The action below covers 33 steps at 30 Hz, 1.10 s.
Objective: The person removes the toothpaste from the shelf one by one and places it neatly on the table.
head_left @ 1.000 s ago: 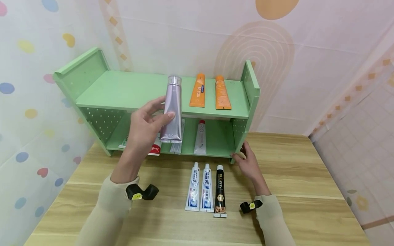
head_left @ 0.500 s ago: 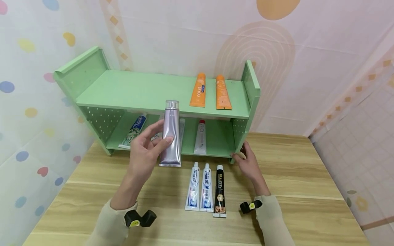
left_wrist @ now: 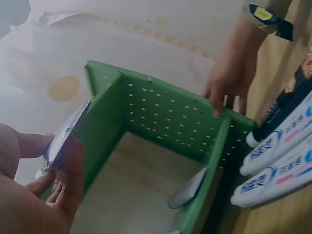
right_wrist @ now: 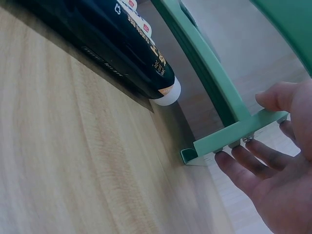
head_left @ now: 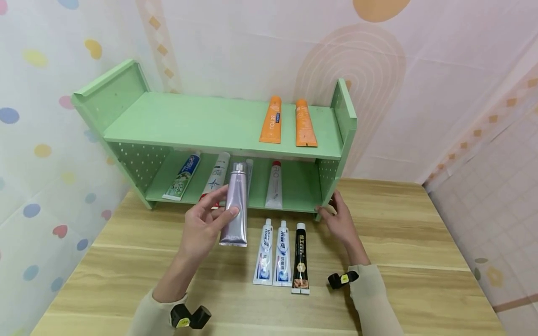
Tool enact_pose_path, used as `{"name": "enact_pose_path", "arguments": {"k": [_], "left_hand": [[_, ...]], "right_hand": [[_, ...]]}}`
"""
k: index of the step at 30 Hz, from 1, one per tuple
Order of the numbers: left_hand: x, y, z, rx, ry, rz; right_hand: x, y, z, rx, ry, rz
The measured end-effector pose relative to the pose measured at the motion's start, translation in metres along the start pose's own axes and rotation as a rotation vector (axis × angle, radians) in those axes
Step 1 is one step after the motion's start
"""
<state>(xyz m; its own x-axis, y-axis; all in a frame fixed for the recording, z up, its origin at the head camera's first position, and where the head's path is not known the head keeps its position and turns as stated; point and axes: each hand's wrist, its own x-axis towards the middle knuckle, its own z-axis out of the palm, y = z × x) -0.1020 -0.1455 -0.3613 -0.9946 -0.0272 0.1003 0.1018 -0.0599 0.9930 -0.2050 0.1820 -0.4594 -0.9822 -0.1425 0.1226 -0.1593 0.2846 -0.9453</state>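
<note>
Filling the lower part of the head view, the wooden bench (head_left: 403,289) carries the light green shelf (head_left: 176,119), which has two levels and stands left of centre and at the centre. Our left hand (head_left: 203,228), near the centre, pinches the purple tube (head_left: 236,214) between thumb and fingers. Our right hand (head_left: 341,224), right of centre, grips the lower front corner of the shelf, with the thumb and the fingers on opposite faces. The purple tube is at the centre, its cap toward the top, before the lower level; we cannot tell if it touches the shelf. At lower centre, two white-and-blue tubes (head_left: 265,256) and the black tube (head_left: 300,256) lie side by side on the bench. Two orange tubes (head_left: 271,123) lie on the right part of the upper level. On the lower level we see the blue-and-green tube (head_left: 183,177), the white tube with a red end (head_left: 217,175) and the red-capped tube (head_left: 274,187).
</note>
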Motion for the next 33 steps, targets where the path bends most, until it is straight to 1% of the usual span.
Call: {"name": "enact_pose_path", "arguments": {"k": [4,8,19,30,33], "left_hand": [[-0.001,-0.01,-0.001,0.043,-0.006,-0.04],[-0.002,-0.019,-0.004,0.09,-0.002,-0.098],[-0.008,-0.047,-0.012,0.116,-0.016,-0.244],[-0.015,-0.074,-0.015,0.158,-0.019,-0.304],[-0.017,-0.079,-0.015,0.173,-0.018,-0.309]], "right_hand": [[-0.001,0.0,0.0,0.004,-0.002,0.007],[0.0,0.0,0.0,0.012,-0.004,0.012],[0.001,0.001,0.0,-0.001,0.003,0.004],[0.001,0.002,0.001,0.002,0.003,0.021],[0.001,0.001,0.002,0.012,0.008,0.023]]}}
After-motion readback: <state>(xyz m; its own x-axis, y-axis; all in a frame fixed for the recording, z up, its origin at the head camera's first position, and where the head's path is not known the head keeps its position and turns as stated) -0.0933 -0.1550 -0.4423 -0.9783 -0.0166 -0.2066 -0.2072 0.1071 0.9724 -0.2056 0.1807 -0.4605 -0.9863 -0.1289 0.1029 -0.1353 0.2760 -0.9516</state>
